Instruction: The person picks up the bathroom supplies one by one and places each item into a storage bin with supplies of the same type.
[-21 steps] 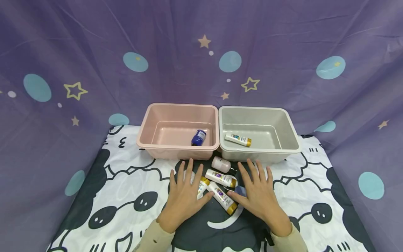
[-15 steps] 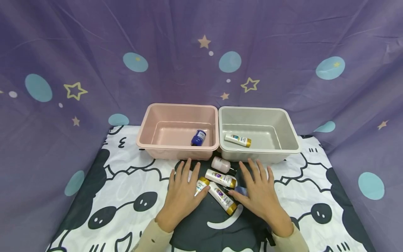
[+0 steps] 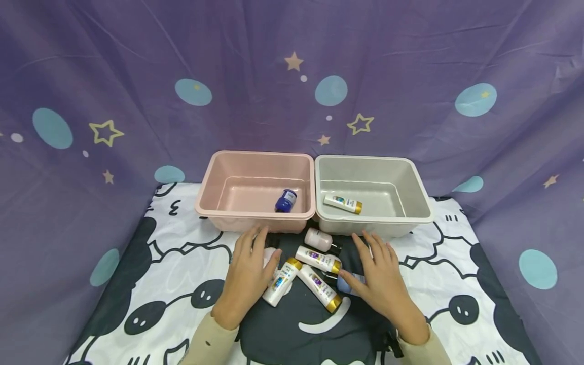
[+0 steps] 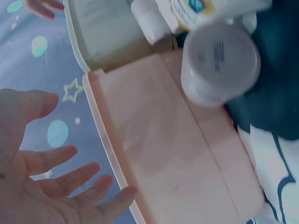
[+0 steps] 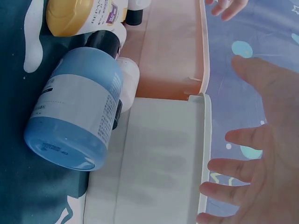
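In the head view my left hand (image 3: 246,279) hovers over the left of a small pile, fingers fairly straight. Partly hidden beneath it lies a pale bottle (image 3: 269,256) with a dark cap; a white tube with a gold cap (image 3: 282,282) lies beside it. My right hand (image 3: 382,284) is spread at the pile's right, its thumb next to a blue bottle (image 3: 349,284) with a black cap. Between the hands lie two more gold-capped white tubes (image 3: 318,258) and a pale pink bottle (image 3: 318,240). Both wrist views show the fingers apart, gripping nothing.
Behind the pile stand a pink bin (image 3: 255,221) holding a dark blue bottle (image 3: 286,201) and, against its right side, a pale grey bin (image 3: 378,225) holding a white gold-capped tube (image 3: 343,204). A patterned cloth (image 3: 182,294) covers the table; a purple curtain (image 3: 255,76) hangs behind.
My left hand has moved left and slightly toward me, uncovering the nearby white tube and part of the pale bottle. My right hand has shifted slightly right, and more of the blue bottle shows.
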`<action>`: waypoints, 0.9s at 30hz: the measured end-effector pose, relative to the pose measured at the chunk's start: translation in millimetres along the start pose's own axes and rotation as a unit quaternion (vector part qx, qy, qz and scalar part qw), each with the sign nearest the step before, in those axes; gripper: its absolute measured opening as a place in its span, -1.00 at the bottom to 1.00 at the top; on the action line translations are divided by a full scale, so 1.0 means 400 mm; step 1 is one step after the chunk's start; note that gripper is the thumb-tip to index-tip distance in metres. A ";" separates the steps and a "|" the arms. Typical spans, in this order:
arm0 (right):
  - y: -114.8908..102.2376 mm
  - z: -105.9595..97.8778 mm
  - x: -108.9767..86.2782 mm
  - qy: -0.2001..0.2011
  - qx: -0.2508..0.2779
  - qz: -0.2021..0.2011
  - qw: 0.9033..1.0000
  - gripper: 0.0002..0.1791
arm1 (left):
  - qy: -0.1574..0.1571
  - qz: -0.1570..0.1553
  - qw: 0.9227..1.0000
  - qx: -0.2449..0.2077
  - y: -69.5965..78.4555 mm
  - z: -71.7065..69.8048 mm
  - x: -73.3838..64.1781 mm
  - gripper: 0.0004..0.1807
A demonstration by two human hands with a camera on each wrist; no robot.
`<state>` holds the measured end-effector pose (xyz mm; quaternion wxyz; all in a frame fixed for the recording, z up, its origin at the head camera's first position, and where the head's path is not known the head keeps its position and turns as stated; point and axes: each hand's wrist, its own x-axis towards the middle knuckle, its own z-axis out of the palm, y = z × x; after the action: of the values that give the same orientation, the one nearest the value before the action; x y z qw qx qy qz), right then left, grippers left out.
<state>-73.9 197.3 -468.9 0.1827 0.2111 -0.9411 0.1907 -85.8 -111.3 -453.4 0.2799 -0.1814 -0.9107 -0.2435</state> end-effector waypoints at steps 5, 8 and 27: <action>0.006 -0.003 -0.001 0.013 0.034 -0.004 0.999 -0.07 | 0.014 -0.033 0.999 -0.027 -0.031 -0.020 0.012 -0.35; 0.009 -0.006 0.000 0.013 0.056 -0.002 0.998 -0.09 | 0.024 -0.052 0.998 -0.030 -0.052 -0.033 0.020 -0.36; 0.068 0.005 -0.032 -0.072 0.201 0.088 0.973 -0.30 | 0.055 -0.202 0.977 -0.042 -0.248 -0.111 0.073 -0.46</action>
<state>-76.3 223.6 -483.6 0.0506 0.1733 -0.9089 0.3760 -136.3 -210.8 -437.8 0.2667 0.0085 -0.9007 -0.3427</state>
